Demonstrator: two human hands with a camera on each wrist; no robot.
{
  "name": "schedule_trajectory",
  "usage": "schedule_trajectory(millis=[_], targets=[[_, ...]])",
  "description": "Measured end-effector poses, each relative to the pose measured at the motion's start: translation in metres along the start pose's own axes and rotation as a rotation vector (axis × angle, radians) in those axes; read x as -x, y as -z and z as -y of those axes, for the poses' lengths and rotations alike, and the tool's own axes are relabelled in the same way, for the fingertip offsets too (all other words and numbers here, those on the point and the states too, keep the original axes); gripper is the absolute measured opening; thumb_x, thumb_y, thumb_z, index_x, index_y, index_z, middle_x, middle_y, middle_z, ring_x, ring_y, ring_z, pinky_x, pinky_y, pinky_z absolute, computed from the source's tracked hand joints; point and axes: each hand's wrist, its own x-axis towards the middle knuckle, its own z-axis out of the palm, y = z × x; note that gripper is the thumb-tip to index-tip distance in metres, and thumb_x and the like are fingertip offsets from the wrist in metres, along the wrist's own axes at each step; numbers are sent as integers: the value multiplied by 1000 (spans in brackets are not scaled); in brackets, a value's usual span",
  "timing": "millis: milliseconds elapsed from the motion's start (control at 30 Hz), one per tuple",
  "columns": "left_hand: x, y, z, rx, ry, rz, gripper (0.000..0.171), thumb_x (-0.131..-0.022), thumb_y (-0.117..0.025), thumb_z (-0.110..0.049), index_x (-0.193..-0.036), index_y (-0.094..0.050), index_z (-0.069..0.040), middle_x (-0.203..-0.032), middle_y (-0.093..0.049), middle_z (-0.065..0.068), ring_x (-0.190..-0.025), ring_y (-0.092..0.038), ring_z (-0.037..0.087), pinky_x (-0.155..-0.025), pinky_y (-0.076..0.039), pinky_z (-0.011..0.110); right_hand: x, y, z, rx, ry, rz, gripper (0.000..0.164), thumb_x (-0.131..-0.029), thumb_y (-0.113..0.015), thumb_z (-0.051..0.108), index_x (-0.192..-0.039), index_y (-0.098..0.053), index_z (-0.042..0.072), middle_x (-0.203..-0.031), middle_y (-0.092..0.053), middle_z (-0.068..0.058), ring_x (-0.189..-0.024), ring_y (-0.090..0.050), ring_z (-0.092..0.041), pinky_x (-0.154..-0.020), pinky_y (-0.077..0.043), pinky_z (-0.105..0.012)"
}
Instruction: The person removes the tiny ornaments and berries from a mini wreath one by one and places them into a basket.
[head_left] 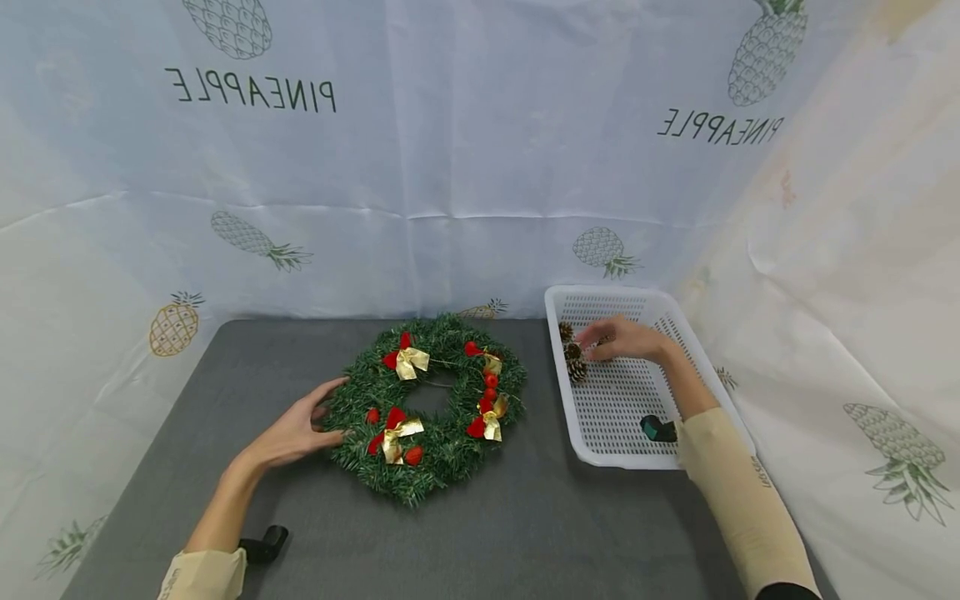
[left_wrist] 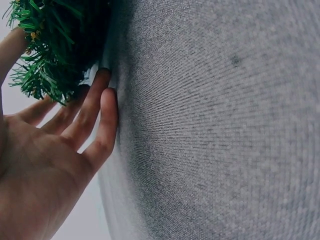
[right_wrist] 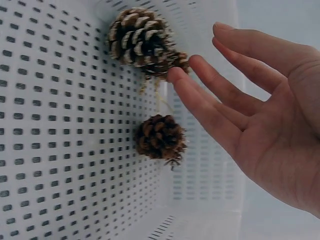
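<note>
A green wreath [head_left: 360, 467] with red and gold bows and red berries lies on the dark grey table. My left hand [head_left: 292, 429] grips its left edge. In the left wrist view, the fingers [left_wrist: 89, 112] bend in under the greenery [left_wrist: 65, 45], while the thumb lies on the other side. Over a white basket, my right hand [head_left: 622, 340] reaches in with fingers spread and nothing held. Brown pine cones [head_left: 576, 367] lie along the basket's left side. The right wrist view shows a white-tipped pine cone [right_wrist: 137, 40] and a plain brown pine cone [right_wrist: 161, 137] near the fingertips.
The white perforated basket [head_left: 581, 437] stands at the table's right side, its raised rim around the cones. Behind the table [head_left: 465, 542] hangs a pale curtain [head_left: 465, 150] printed with pineapples, and it continues along both sides.
</note>
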Motion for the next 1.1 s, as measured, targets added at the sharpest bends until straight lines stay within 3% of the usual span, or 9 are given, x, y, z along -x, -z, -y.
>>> schedule_trajectory(millis=[133,333,600,867,1100], targets=[[0,-1,0,0,-2,-1,90,-100,-76,-15,-170,-23,3,-169,-23,45,-147,-35,73,-103,-55,68,2,4,8,50,23,-61,40,-103,-73,12,-138,-66,-6,-139,-69,-28,-128,-68,-38,-98,-57,-34],[0,-1,1,1,-5,-1,90,-99,-76,-14,-170,-24,3,-169,-24,45,-147,-37,71,-100,-57,62,3,7,18,44,59,-94,39,-104,-72,12,-138,-66,-6,-140,-69,-28,-126,-69,-35,-101,-55,-38],[0,-1,1,0,-2,0,90,-100,-76,-14,-170,-23,4,-169,-24,45,-148,-37,71,-98,-58,57,-1,8,27,14,99,-101,33,-103,-74,12,-133,-70,-1,-136,-70,-28,-113,-74,-24,-94,-60,-35],[0,-1,0,12,4,2,90,-100,-76,-15,-170,-23,2,-170,-22,45,-148,-33,73,-103,-55,68,-2,3,43,-40,120,-74,40,-105,-71,9,-140,-64,-10,-141,-65,-33,-123,-74,-38,-99,-60,-26],[0,-1,-1,14,4,0,90,-100,-75,-15,-170,-23,3,-170,-20,45,-148,-32,73,-104,-53,71,-9,-1,56,-34,147,-58,37,-105,-73,10,-138,-66,-5,-138,-68,-29,-124,-74,-38,-98,-60,-28]])
